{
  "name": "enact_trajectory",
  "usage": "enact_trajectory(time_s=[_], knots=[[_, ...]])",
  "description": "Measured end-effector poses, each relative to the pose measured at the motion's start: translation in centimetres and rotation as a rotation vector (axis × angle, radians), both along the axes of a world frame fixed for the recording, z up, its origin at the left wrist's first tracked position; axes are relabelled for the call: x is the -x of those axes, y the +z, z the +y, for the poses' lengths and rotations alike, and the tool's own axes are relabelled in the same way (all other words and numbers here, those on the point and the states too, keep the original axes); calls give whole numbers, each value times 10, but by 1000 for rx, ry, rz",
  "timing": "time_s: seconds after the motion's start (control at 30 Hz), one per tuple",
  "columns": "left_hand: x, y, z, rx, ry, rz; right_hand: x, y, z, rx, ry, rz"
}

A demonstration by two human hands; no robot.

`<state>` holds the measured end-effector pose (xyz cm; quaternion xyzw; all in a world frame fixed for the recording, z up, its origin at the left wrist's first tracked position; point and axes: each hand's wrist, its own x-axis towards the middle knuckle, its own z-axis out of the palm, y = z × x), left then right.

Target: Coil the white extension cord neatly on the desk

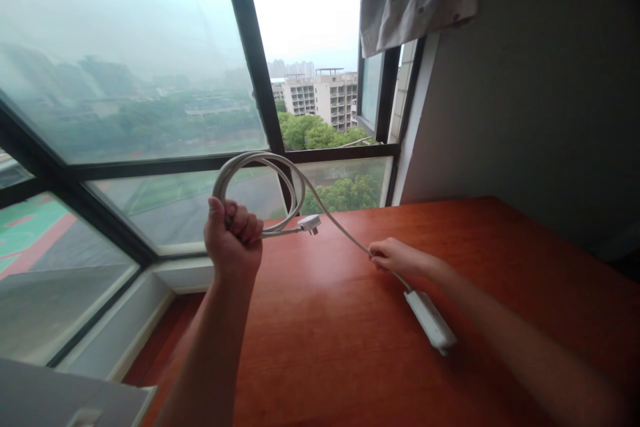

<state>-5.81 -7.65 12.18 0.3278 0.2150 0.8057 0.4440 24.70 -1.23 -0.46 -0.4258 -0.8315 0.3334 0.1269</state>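
Observation:
A white power cord (295, 177) is gathered in loops above the table, and my left hand (234, 230) is closed in a fist around them. The cord's plug (309, 223) sticks out to the right of that fist, prongs pointing down. From the loops a single length runs down to the right, where my right hand (393, 257) pinches it between thumb and fingers. Just beyond the pinch, the cord enters a white power strip (430, 321), which is tilted toward the lower right. Whether the strip touches the tabletop I cannot tell.
The reddish-brown wooden table (310, 360) reaches up to the window. Dark window frames (257, 47) stand behind it, with one pane swung open at the right. A spotted cloth (415, 0) hangs at the top right, beside a grey wall (525, 107).

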Motion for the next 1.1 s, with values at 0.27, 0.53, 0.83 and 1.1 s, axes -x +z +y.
enact_trajectory(time_s=[0.27,0.53,0.83,1.1], knots=[[10,-11,2,-22,114,1,-20,34,-19,-10,-182,427],[18,-26,14,33,104,-102,-31,90,-49,-515,-6,184],[5,-42,18,161,-64,-48,-33,116,-34,-512,170,194],[-23,-72,24,303,-218,-14,-4,102,-37,25,-235,805]])
